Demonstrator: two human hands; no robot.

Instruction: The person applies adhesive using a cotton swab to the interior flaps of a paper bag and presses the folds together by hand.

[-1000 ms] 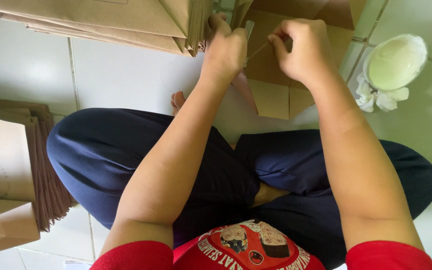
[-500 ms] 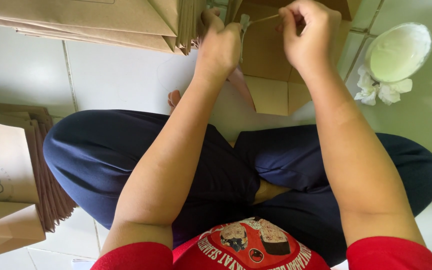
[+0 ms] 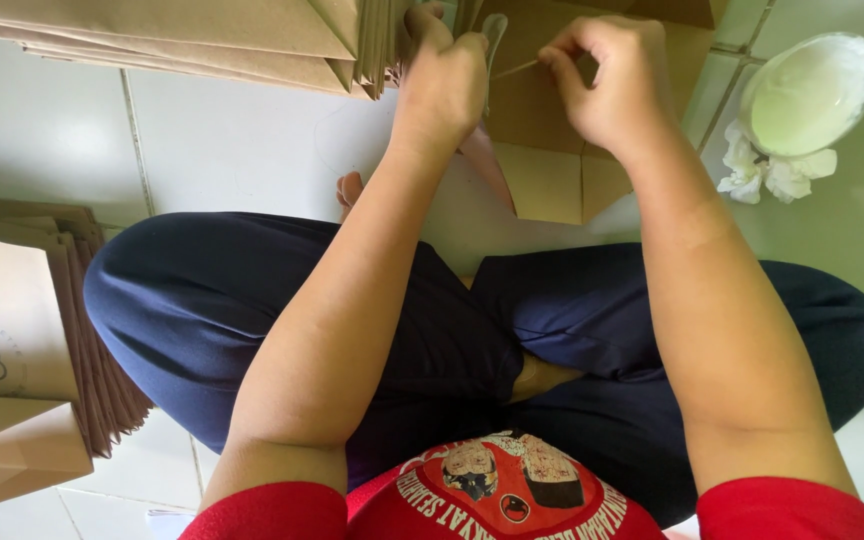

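Here the right hand (image 3: 607,85) pinches a thin pale string (image 3: 517,68) between thumb and forefinger, while the left hand (image 3: 442,75), just beside it, is closed on the string's loop at the flat brown paper bag (image 3: 542,120) beneath both. Farther right sits a round white bowl of pale paste (image 3: 810,92); left of the hands lies a stack of brown paper bags (image 3: 182,40).

You are seated on a floor (image 3: 232,130) of pale, glossy square tiles with thin dark grout lines; soft daylight reflects off the tiles at upper left. To your right the tiles carry a greenish cast, and a round white bowl (image 3: 810,95) rests there on crumpled white tissue (image 3: 767,172). No walls, windows or furniture can be seen
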